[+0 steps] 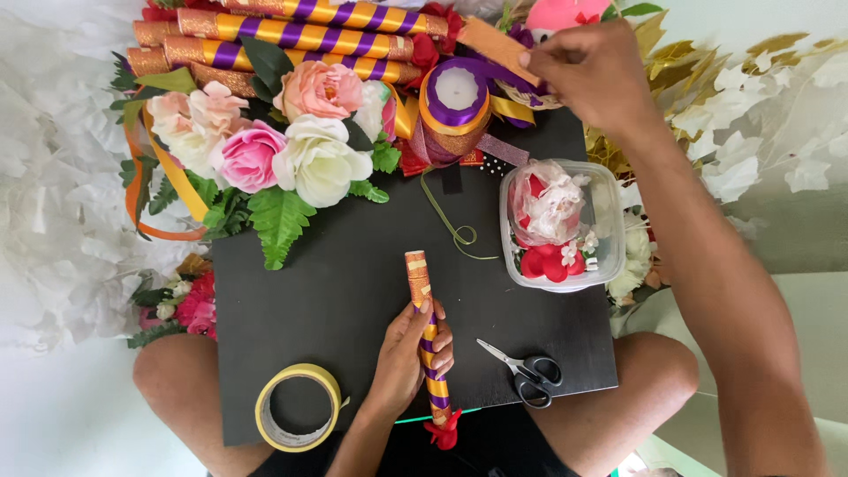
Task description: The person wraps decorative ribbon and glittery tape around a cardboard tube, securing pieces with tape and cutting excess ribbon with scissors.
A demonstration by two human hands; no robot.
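1. Far left: artificial flowers (265,141) heaped beside finished sticks (291,35), fully wound in purple and gold.
2. Lower left: roll of yellow tape (298,407) flat on the black board (353,265), untouched.
3. Centre: left hand (406,362) closed around a decorated stick (428,353); lower part ribbon-wound, upper end showing only orange covering, so judged partly complete.
4. Centre top: ribbon spool (455,97) upright near the sticks.
5. Right of centre: scissors (526,371) idle on the board; clear container (561,225) holding fabric flowers.
6. Upper right: right hand (596,75) pinching an orange strip (495,46), well apart from the stick.
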